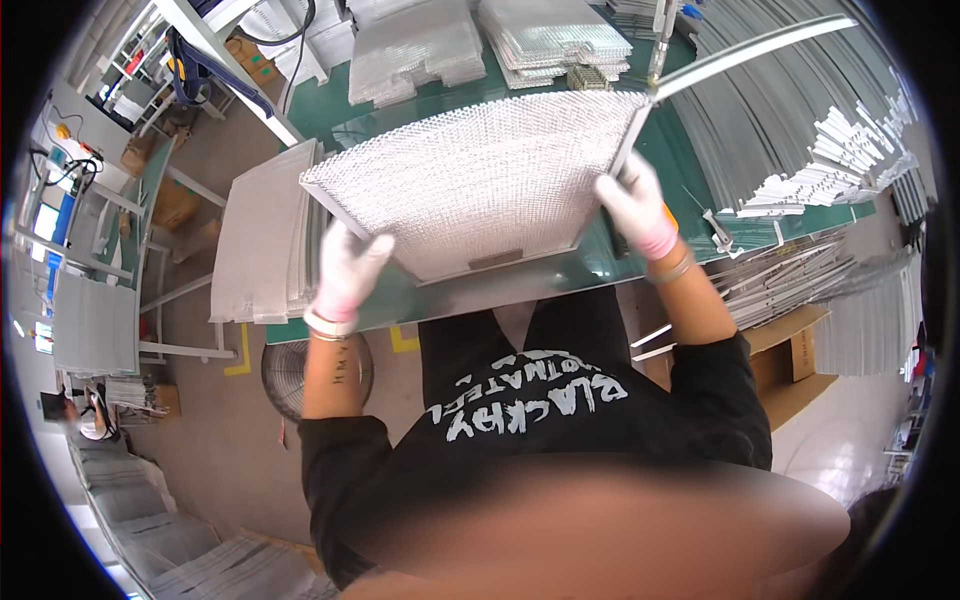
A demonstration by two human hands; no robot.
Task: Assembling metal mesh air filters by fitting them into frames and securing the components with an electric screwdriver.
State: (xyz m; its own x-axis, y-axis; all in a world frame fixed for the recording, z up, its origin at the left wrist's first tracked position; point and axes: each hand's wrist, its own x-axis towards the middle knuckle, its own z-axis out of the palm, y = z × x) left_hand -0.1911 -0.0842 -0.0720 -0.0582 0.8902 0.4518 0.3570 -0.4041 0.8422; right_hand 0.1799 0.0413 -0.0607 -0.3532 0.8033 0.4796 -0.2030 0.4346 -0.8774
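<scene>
A silvery mesh filter panel (480, 180) is held tilted above the green worktable (655, 275). Pale metal edging runs along its left, right and near sides, while the far mesh edge shows bare. My left hand (350, 268), in a white glove, grips the left edging with the thumb on the near side. On the right edging my right hand (636, 208), also gloved in white, is closed, its fingers partly hidden behind the frame. From the panel's far right corner a straight metal strip (755, 55) sticks out to the upper right; it seems joined there.
Stacks of mesh sheets (415, 50) lie at the back, with another sheet stack (265, 235) at the left. Many metal strips (800, 95) cover the right side, near a small hand tool (718, 232). A floor fan (320, 378) and cardboard box (790, 375) stand below.
</scene>
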